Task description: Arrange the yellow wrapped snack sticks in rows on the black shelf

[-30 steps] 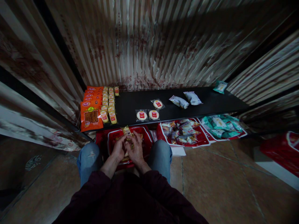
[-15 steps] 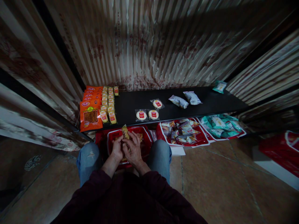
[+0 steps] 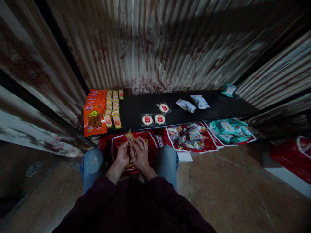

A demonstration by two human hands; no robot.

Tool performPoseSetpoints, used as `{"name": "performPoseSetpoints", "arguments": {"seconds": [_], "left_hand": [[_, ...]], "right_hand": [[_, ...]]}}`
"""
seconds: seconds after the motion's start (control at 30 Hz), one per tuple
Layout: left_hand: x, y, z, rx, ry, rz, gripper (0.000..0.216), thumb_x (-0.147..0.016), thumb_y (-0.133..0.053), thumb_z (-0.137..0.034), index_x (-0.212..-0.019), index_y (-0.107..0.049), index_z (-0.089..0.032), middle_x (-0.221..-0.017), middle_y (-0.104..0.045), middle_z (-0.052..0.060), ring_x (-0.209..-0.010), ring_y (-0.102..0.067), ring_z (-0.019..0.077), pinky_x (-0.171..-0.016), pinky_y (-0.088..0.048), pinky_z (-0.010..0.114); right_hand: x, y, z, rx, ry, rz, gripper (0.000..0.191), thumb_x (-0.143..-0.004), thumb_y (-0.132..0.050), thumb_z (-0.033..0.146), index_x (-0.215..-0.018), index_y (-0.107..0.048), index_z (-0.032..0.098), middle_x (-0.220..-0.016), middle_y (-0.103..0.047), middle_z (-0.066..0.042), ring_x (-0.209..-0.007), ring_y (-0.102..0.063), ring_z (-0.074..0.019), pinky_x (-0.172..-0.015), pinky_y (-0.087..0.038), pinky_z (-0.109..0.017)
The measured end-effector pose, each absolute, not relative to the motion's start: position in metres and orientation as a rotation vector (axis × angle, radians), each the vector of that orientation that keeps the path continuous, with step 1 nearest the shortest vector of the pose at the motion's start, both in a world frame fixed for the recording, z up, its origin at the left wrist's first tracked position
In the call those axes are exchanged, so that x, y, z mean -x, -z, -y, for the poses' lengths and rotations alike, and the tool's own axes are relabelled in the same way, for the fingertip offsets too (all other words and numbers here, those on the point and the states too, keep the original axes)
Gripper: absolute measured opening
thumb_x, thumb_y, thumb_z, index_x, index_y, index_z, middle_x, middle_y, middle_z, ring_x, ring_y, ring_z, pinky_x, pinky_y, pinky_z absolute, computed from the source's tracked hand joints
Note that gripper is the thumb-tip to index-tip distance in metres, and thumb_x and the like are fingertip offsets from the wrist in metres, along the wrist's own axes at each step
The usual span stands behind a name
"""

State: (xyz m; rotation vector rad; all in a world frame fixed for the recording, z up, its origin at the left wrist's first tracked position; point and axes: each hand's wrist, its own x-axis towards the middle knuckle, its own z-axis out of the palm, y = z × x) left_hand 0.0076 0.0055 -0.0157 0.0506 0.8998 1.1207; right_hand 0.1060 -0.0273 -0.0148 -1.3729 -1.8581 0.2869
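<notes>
Clamping fingers on the snack packet over the red basket, left hand and right hand grip something seemingly light, crinkly, slippery, best pinched at its sealed end.

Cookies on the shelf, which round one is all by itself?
The back cookie, nearer the wall. The left cookie and the middle cookie lie side by side at the front edge of the shelf.
</notes>
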Motion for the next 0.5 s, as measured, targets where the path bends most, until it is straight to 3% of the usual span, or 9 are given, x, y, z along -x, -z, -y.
{"name": "performPoseSetpoints", "arguments": {"seconds": [0.17, 0.37, 0.5], "left_hand": [[-0.0053, 0.0117, -0.0044, -0.012, -1.119, -0.857, 0.012, -0.075, -0.058, -0.022, -0.081, -0.064, -0.014, -0.079, -0.067, 0.007, -0.08, -0.065, 0.0197, -0.08, -0.051, 0.034], [-0.0016, 0.0098, -0.0028, 0.087, -1.156, -0.855, 0.014, -0.081, -0.052, -0.021, -0.084, -0.064, -0.013, -0.072, -0.065, 0.003, -0.065, -0.061, 0.0134, -0.075, -0.05, 0.028], [-0.0003, 0.0097, -0.0025, 0.07, -1.138, -0.88, 0.017, -0.081, -0.053, -0.024, -0.087, -0.064, -0.013, -0.072, -0.065, 0.004, -0.07, -0.063, 0.0153, -0.075, -0.05, 0.029]], "right_hand": [[-0.1071, 0.0173, 0.0249, 1.425, -0.301, 1.847, 0.034, -0.085, -0.047, 0.021, -0.116, -0.06, 0.02, -0.123, -0.058, -0.009, -0.128, -0.037, -0.0263, -0.104, -0.034, -0.051], [-0.1053, 0.0147, 0.0223, 1.455, -0.285, 1.831, 0.032, -0.085, -0.048, 0.024, -0.113, -0.061, 0.018, -0.126, -0.055, -0.01, -0.13, -0.034, -0.0278, -0.105, -0.033, -0.052], [-0.1046, 0.0153, 0.0201, 1.463, -0.286, 1.845, 0.032, -0.085, -0.047, 0.024, -0.113, -0.061, 0.016, -0.129, -0.054, -0.011, -0.131, -0.032, -0.0282, -0.106, -0.032, -0.052]]}}
